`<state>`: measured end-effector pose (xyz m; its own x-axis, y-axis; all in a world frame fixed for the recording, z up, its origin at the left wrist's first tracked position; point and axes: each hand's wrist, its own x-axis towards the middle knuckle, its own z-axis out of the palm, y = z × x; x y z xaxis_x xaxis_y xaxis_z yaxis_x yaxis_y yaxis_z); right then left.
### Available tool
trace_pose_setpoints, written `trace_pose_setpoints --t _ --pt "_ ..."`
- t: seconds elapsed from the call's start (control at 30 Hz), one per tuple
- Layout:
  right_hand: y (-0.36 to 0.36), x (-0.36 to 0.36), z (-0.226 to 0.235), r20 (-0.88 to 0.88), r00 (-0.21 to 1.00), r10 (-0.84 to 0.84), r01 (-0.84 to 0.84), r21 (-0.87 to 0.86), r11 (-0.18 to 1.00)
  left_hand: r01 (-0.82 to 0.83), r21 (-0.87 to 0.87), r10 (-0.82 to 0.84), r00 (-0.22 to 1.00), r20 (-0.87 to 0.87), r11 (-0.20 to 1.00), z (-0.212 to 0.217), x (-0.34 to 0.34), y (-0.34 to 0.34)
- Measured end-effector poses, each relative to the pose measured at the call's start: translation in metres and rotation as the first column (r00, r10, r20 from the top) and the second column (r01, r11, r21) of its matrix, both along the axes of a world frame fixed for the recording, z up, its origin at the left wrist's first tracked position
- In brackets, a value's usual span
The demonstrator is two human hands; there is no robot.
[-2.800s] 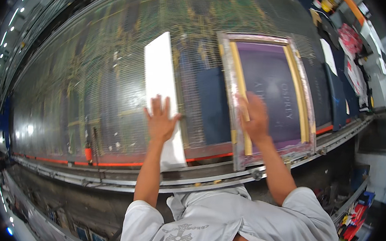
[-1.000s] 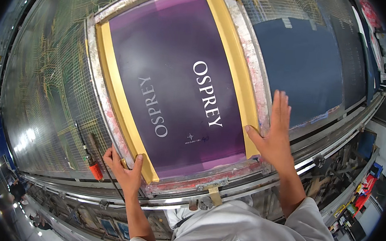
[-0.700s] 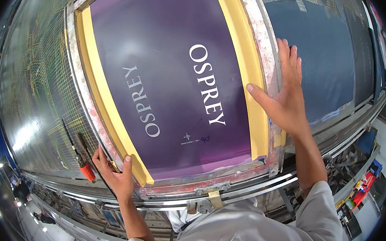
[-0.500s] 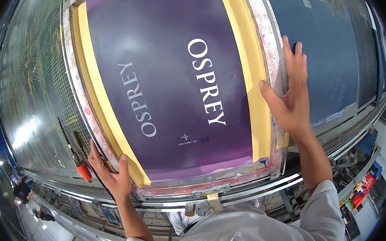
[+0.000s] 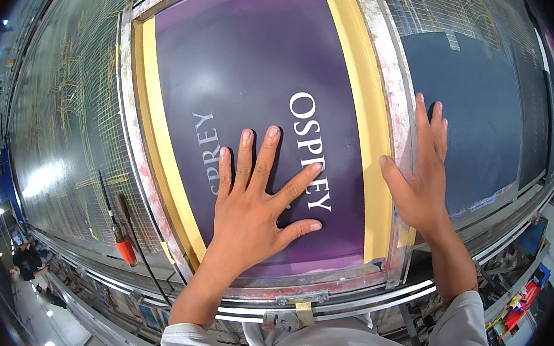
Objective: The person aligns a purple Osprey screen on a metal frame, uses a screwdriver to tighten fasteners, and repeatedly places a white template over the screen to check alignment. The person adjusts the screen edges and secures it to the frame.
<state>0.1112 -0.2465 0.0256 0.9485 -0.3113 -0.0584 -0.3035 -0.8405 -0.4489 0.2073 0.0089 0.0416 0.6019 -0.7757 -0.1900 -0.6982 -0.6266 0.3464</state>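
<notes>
1. Head view: the left hand point(image 5: 255, 204) lies flat, fingers spread, on the purple mesh of the printing screen point(image 5: 252, 73), which fills the centre.
2. The right hand point(image 5: 423, 181), open-palmed at three o'clock, presses the screen's right frame edge.
3. An orange-handled tool point(image 5: 122, 242) lies at eight o'clock on the table point(image 5: 59, 123).

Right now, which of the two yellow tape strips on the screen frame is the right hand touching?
The strip along the frame's right side: the right hand rests on it with its thumb. The left-side strip is untouched; the left hand lies flat on the purple mesh between them.
</notes>
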Motion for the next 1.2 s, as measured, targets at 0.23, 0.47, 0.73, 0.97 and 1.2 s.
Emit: trace_pose_setpoints --t 0.23,0.47,0.73,0.97,1.2 --pt "-0.0008 -0.0001 -0.0037 0.034 0.999 -0.001 0.0 0.018 1.0 0.014 0.031 -0.014 1.0 0.004 0.999 -0.0023 0.0016 -0.0017" --pt "-0.0037 0.0013 -0.0052 0.014 1.0 0.002 -0.003 0.034 0.999 0.006 0.036 -0.004 0.999 -0.05 0.999 -0.0054 0.0034 -0.003" --pt "-0.0036 0.0008 -0.0012 0.026 0.999 0.019 -0.02 0.038 0.999 0.046 0.054 -0.041 0.994 -0.103 0.997 0.0009 0.005 0.0" --pt "-0.0027 0.0014 -0.0018 0.024 1.0 0.019 -0.02 0.028 0.999 0.043 0.07 -0.037 0.996 -0.086 0.997 0.001 0.0043 -0.0009" --pt "-0.0017 -0.0005 -0.0033 0.039 0.999 0.004 -0.005 0.022 1.0 0.048 0.076 -0.044 0.997 -0.063 0.996 0.0016 0.0027 -0.0033"
